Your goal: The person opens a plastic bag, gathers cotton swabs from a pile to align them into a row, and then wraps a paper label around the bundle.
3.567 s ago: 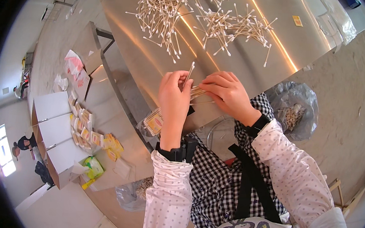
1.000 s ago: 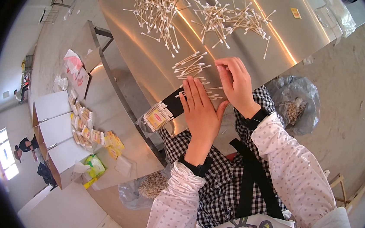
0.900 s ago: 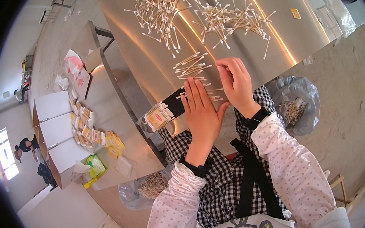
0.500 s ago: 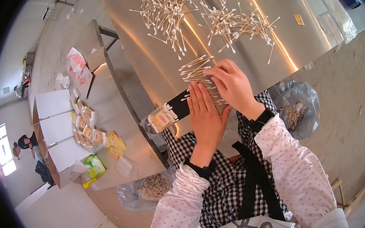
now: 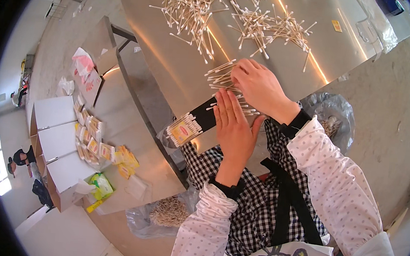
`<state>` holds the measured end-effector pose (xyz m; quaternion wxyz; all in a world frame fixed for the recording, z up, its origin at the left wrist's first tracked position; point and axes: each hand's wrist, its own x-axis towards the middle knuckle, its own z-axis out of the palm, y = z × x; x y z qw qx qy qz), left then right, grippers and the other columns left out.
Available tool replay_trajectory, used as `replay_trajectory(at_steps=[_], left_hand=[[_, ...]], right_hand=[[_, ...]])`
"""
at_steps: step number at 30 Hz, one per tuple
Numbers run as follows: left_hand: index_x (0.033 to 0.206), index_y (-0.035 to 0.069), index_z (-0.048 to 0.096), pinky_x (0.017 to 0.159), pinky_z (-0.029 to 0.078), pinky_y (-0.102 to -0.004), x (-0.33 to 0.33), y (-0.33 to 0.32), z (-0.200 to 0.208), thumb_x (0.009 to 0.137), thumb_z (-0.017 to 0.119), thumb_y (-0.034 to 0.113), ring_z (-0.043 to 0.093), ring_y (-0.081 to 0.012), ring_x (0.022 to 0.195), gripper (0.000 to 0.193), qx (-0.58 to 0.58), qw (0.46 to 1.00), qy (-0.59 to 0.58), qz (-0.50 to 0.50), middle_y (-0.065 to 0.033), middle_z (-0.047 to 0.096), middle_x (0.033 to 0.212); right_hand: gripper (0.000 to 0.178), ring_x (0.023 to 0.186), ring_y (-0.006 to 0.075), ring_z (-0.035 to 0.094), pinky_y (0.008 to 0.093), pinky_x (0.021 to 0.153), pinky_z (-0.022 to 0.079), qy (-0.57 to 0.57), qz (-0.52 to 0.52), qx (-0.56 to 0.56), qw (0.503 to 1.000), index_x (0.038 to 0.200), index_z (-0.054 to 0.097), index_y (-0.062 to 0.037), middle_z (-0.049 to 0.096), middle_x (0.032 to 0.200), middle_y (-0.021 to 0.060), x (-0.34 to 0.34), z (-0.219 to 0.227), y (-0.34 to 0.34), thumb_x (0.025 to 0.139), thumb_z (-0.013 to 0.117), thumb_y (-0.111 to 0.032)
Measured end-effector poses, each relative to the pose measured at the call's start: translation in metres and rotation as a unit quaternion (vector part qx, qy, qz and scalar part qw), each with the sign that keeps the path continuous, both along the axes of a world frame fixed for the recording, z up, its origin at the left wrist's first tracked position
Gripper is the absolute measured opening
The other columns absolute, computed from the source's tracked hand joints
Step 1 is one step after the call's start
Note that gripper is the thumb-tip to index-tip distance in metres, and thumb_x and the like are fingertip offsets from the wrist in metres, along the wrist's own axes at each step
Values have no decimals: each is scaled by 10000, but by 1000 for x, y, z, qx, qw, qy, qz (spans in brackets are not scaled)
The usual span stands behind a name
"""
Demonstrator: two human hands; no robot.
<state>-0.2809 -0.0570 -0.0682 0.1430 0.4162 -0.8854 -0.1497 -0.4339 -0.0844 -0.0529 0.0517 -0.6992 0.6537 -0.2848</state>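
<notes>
Near the table's front edge, my left hand [image 5: 235, 130] lies flat with its fingers stretched out, over a loose row of cotton swabs [image 5: 220, 76]. My right hand [image 5: 262, 88] is just beyond it, fingers bent and closed on swabs at the far end of that row; the fingertips are partly hidden. Some swab tips stick out between the two hands. A black strip [image 5: 203, 116] runs under the left hand's fingers toward the left. On its near end sits a flat bundle of swabs [image 5: 185, 128] with a yellow label card.
A large heap of swabs [image 5: 188, 9] and a smaller pile [image 5: 255, 27] lie farther back on the metal table [image 5: 149, 40]. At left, a second table [image 5: 141, 137] bears packed swab bundles [image 5: 92, 135] and a white-lined carton [image 5: 62, 140]. Plastic bags [image 5: 340, 118] flank my lap.
My right hand has shifted slightly away from me, and its fingers have curled more tightly over the swabs. The left hand stays nearly in place. The view has tilted slightly.
</notes>
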Motion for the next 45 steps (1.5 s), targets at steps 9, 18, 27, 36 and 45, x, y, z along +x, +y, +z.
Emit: replay_trajectory(at_steps=[9, 18, 27, 36, 45], left_hand=[[1510, -136, 211, 1197, 226, -518, -1, 0, 0, 936, 584, 550, 220, -451, 1487, 969, 4, 1000, 9, -3, -330, 218, 1584], [1539, -109, 149, 1213, 176, -530, -13, -19, 5, 982, 545, 334, 160, -444, 1506, 814, 42, 996, 74, 9, -309, 180, 1605], [1426, 1, 464, 1217, 228, -504, 0, -94, 12, 921, 427, -23, 382, -339, 1433, 507, 121, 974, 186, -40, -180, 531, 1427], [1397, 61, 505, 1225, 180, -534, 4, -90, 33, 872, 431, -45, 406, -346, 1410, 541, 94, 987, 69, -107, -152, 559, 1400], [1519, -52, 295, 1205, 214, -535, 6, -52, 33, 969, 567, 252, 261, -398, 1487, 685, 32, 997, 19, -72, -238, 325, 1574]], right_hand=[[86, 957, 307, 593, 411, 811, 500, 49, -67, 47, 995, 936, 559, -50, 549, 981, 97, -3, 12, 3, 879, 617, -77], [72, 886, 350, 600, 433, 760, 489, -189, -194, 87, 959, 973, 556, -62, 588, 921, 114, -18, 36, 74, 906, 577, -44], [146, 872, 295, 587, 388, 763, 500, -74, -16, 65, 995, 869, 594, -45, 584, 886, 88, 6, 36, 95, 745, 653, 3], [172, 868, 260, 570, 368, 786, 496, -86, -41, 23, 995, 881, 620, -62, 578, 872, 60, 20, 15, 58, 721, 674, -32], [123, 878, 287, 611, 376, 759, 506, -285, -169, -5, 943, 987, 637, -34, 627, 955, 88, -1, 11, 45, 871, 671, -50]])
